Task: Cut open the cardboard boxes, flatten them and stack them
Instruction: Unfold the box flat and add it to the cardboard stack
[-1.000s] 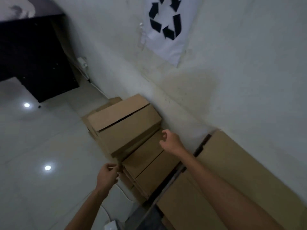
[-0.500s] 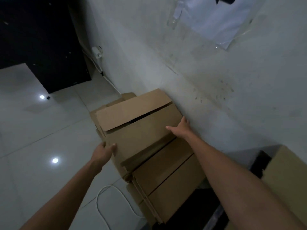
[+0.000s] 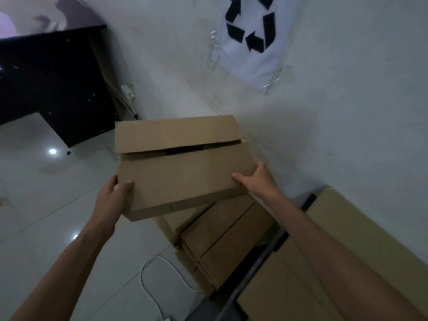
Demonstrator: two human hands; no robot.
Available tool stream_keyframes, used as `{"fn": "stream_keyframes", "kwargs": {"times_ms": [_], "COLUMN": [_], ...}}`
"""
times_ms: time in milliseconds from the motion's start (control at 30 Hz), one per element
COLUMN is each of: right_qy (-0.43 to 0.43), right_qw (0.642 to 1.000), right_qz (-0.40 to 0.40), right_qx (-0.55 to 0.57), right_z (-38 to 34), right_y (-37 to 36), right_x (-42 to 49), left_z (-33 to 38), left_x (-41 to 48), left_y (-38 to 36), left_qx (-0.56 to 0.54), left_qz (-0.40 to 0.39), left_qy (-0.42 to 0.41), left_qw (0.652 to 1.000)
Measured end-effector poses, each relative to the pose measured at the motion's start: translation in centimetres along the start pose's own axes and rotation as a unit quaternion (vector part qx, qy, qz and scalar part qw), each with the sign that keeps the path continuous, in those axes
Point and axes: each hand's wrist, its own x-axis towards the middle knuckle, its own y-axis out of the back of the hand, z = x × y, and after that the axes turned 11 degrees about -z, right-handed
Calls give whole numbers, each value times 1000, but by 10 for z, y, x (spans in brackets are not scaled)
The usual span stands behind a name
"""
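Observation:
A brown cardboard box is lifted off the floor pile, held between both hands in the middle of the head view. Its top flaps are partly open, with a dark gap showing. My left hand grips its near left corner, thumb on top. My right hand grips its right end, thumb on the top face. Below it lies a stack of cardboard boxes against the wall.
A large flat cardboard sheet leans at the lower right. A white cable loops on the tiled floor. The wall on the right carries a recycling sign. A dark doorway and a wall socket are at the left.
Both hands reached the top box, took hold of its ends, then lifted it off the pile and turned it toward me.

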Motion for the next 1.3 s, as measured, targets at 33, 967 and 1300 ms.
{"fn": "stream_keyframes", "kwargs": {"times_ms": [33, 967, 1300], "right_qy": [9, -271, -371], "right_qw": [1000, 891, 871], "right_qz": [9, 318, 229], "right_qx": [13, 175, 226], "right_z": [-7, 375, 509], "right_y": [15, 204, 184], "right_x": [-23, -685, -758], "left_z": [19, -15, -81], "left_x": [-15, -503, -601], "left_y": [-1, -318, -396], "left_qx": [0, 167, 229], "left_qz": [-2, -480, -520], "left_qy": [-16, 20, 37], "left_qw": [1000, 861, 822]}}
